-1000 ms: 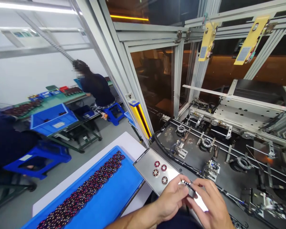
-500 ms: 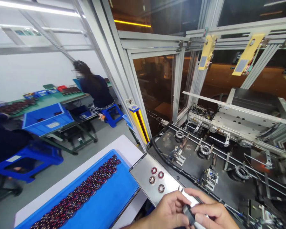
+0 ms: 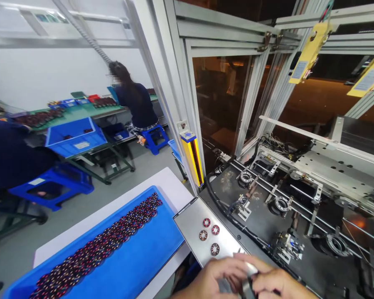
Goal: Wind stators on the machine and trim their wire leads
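Note:
My left hand (image 3: pixel 216 276) and my right hand (image 3: pixel 279 282) meet at the bottom edge of the head view, fingers pinched together around a small dark and silver part (image 3: pixel 247 277) that is mostly hidden. Both hover over the near end of a steel plate (image 3: pixel 191 224). Several small red wound stators (image 3: pixel 210 232) lie on that plate just above my left hand. A blue tray (image 3: pixel 149 257) to the left holds a long band of many more red stators (image 3: pixel 106 245).
A conveyor machine (image 3: pixel 286 207) with round fixtures on rails fills the right, behind an aluminium frame and a yellow light curtain post (image 3: pixel 193 155). At left, a person sits at a green bench (image 3: pixel 75 114) with blue bins; another person's dark sleeve (image 3: pixel 9 153) is nearer.
My hands have dropped toward the bottom edge and blurred slightly while staying closed on the small part. The camera has turned a little to the left and up.

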A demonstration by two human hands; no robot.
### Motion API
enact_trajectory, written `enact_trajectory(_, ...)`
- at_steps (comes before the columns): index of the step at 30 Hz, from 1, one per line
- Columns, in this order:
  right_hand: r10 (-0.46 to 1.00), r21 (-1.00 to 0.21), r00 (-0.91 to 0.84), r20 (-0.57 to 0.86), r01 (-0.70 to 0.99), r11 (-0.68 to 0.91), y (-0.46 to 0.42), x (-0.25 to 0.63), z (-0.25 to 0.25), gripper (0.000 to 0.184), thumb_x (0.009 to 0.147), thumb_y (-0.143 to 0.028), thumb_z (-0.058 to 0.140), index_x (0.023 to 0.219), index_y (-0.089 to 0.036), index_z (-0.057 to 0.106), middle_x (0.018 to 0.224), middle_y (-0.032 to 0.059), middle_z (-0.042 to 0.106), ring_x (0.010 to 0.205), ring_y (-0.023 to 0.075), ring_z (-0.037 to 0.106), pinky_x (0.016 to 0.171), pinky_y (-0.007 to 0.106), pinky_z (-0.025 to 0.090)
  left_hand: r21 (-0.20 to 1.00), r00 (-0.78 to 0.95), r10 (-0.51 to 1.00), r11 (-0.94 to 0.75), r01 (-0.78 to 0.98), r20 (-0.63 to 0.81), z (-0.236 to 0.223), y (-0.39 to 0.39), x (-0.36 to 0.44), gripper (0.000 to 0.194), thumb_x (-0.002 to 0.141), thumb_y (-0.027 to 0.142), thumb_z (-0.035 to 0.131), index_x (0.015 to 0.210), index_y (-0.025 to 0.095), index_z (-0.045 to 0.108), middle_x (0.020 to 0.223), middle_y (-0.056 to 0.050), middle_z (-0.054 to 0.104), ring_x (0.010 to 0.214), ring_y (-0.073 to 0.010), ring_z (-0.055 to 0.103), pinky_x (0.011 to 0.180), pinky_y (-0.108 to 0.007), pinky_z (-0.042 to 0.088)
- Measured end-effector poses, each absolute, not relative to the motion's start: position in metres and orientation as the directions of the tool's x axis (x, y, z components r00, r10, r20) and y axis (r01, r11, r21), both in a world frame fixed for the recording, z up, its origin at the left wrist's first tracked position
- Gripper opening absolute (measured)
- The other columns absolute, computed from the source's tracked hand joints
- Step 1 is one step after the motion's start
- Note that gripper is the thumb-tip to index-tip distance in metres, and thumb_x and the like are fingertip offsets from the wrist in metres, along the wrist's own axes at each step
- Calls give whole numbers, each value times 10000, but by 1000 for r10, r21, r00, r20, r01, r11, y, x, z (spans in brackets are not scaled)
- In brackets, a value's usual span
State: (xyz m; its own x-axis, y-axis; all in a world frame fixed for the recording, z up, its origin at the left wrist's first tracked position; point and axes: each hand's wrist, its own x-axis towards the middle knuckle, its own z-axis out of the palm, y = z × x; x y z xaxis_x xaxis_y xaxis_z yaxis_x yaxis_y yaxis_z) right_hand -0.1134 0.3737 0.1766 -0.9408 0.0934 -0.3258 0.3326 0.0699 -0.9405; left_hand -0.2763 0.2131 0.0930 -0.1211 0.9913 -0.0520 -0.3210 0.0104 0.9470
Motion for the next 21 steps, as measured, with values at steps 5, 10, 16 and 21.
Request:
enact_trajectory(5, 337, -753, -938, -78, 277, 597, 481, -179, 187, 470, 1007, -509, 396, 843, -185, 696, 1570, 115, 377, 1425, 280, 392, 1173, 486, 309, 980, -782, 620, 112, 162, 59, 28, 217, -329, 420, 928, 451, 557, 1254, 188, 584, 1225, -161, 683, 1114, -276, 645, 996, -459, 486)
enact_trajectory(10, 444, -619, -896, 0, 349, 704, 582, -247, 129, 266, 974, -381, 558, 966, -149, 687, 1364, 131, 575, 1374, 300, 430, 1129, 552, 342, 957, -862, 496, 187, 221, 102, -36, 224, -352, 453, 927, 430, 529, 1290, 158, 525, 1338, -193, 607, 1274, -324, 546, 1089, -558, 387)
enact_trajectory(16, 411, -521, -912, -8, 355, 777, 610, -274, 84, 253, 957, -330, 610, 1162, -187, 638, 1340, 92, 581, 1236, 264, 545, 1054, 524, 440, 940, -856, 499, 207, 271, 137, -53, 220, -349, 481, 953, 388, 493, 1372, 160, 426, 1361, -196, 597, 1299, -304, 539, 1085, -547, 405)
enact_trajectory(21, 403, -478, -915, -31, 368, 798, 613, -274, 71, 263, 960, -322, 605, 1187, -190, 628, 1364, 97, 560, 1235, 264, 543, 1044, 516, 454, 931, -838, 528, 223, 290, 135, -56, 218, -350, 480, 951, 374, 509, 1379, 172, 428, 1381, -187, 584, 1322, -300, 521, 1100, -532, 397)
